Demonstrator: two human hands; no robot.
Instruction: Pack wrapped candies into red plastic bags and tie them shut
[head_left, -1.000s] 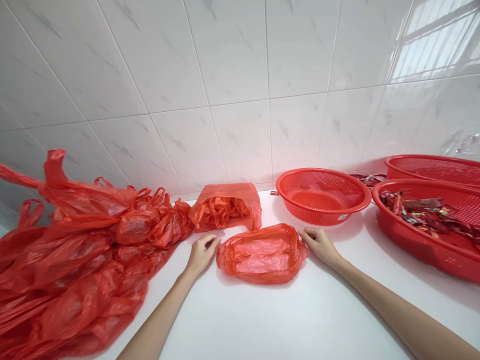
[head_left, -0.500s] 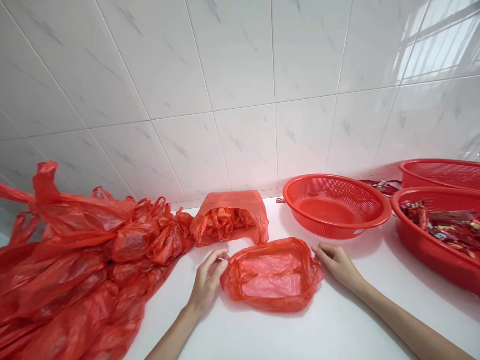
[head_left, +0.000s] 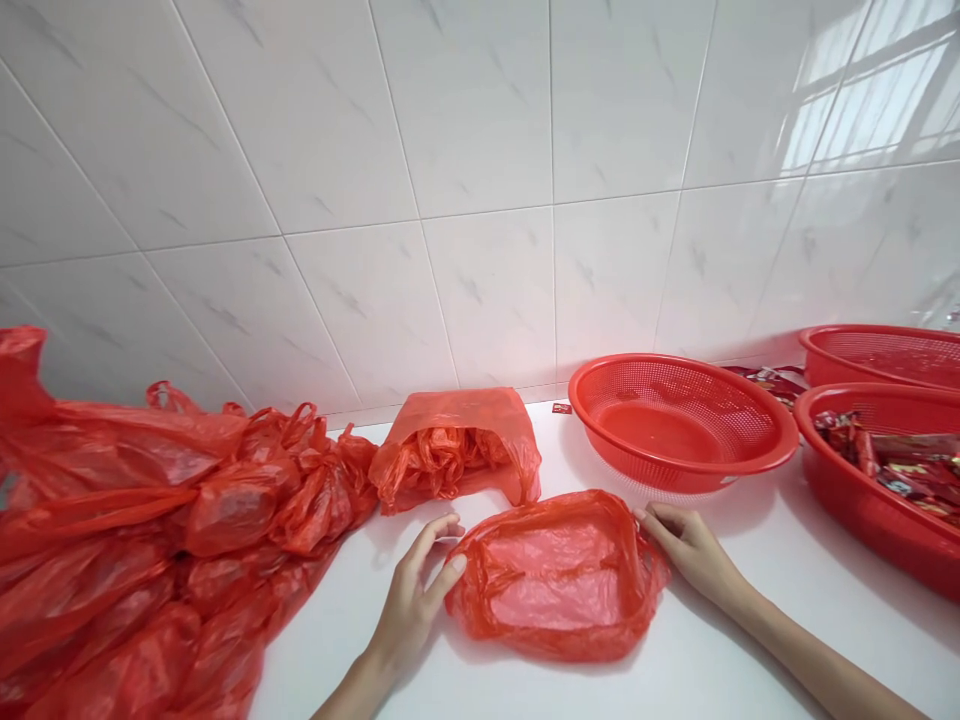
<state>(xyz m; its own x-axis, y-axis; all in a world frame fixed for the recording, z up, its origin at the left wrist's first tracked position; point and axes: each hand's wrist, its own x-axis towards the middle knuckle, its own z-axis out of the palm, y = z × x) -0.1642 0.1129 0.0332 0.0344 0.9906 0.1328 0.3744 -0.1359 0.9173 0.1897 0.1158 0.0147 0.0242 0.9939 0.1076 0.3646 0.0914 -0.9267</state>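
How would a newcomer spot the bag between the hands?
On the white table below the tiled wall, find the left hand and right hand. The red plastic bag lies between them. Unlike the stuffed bag behind it, its wide mouth faces up.

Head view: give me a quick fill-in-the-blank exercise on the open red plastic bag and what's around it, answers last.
The open translucent red plastic bag lies ____ the left hand and the right hand.
The red perforated plastic basket beyond the right hand stands on a tabletop coloured ____.
In the picture, the heap of red plastic bags lies toward the ____ edge.
Missing words: between; white; left.
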